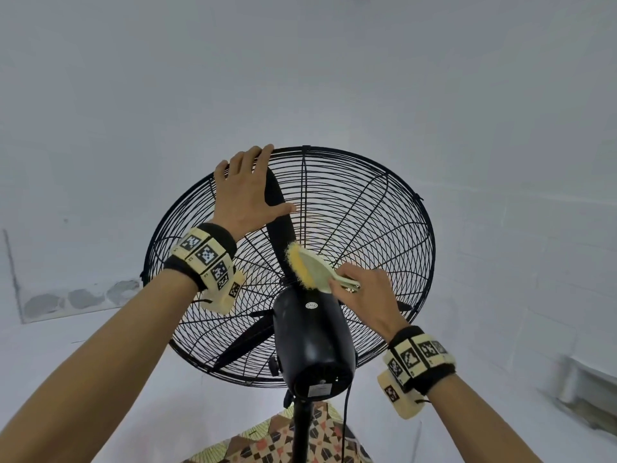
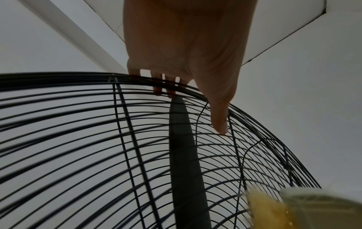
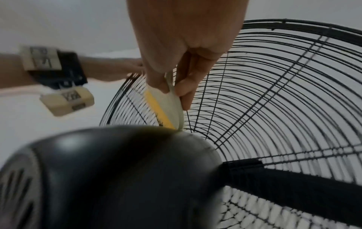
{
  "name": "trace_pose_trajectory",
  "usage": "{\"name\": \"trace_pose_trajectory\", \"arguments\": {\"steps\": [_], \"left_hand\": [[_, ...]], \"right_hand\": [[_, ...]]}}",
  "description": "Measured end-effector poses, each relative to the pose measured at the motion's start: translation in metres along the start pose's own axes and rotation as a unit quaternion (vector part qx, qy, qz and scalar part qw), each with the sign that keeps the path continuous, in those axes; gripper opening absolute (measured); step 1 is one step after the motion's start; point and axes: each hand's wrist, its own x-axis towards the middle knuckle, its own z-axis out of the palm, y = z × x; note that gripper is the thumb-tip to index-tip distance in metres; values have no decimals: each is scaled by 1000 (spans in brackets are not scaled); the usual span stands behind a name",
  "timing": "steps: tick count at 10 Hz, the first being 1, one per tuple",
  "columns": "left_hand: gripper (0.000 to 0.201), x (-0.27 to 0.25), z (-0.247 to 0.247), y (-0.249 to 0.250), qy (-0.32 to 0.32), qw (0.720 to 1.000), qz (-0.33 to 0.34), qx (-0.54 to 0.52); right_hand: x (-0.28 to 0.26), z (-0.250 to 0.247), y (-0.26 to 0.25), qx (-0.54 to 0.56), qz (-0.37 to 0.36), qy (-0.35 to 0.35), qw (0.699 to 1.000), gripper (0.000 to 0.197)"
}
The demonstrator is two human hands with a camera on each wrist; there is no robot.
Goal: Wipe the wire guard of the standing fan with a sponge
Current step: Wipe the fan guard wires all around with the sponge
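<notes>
I stand behind the black standing fan, looking at its round wire guard. My left hand lies on the upper left of the guard. Its fingers hook over the top rim and the thumb stretches along the wires. In the left wrist view the left hand shows its fingertips behind the rim. My right hand pinches the pale green handle of a yellow sponge. The sponge presses on the wires just above the motor housing. The right wrist view shows the sponge edge-on against the guard.
A black fan blade stands still behind the wires under my left hand. The fan's pole and power cord run down over a patterned cloth. White walls surround the fan, with a low ledge at the right.
</notes>
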Motion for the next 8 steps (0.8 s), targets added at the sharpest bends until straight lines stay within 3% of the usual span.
{"name": "trace_pose_trajectory", "arguments": {"steps": [1,2,3,4,6,7,8], "left_hand": [[116,0,1,1,-2,1000,-5,1],[116,1,1,0,1,1000,-4,-1],[116,-1,-1,0,2,1000,-4,-2],[116,-2,-2,1,-4,1000,-5,-1],[115,-1,-1,-1,-1,1000,-5,1],[116,-2,-3,0,-2,1000,-5,2],[116,-2,-3,1,-5,1000,-6,4]], "right_hand": [[12,-3,-8,-24,-57,12,998,15],[23,-9,-14,35,-31,97,994,22],[23,-8,-11,44,-25,57,997,23],[13,0,-7,-25,-76,-15,997,29],[23,-10,-15,0,-72,120,990,23],[17,-7,-11,-20,-117,29,993,21],[15,-1,-11,-83,-167,-20,982,24]]}}
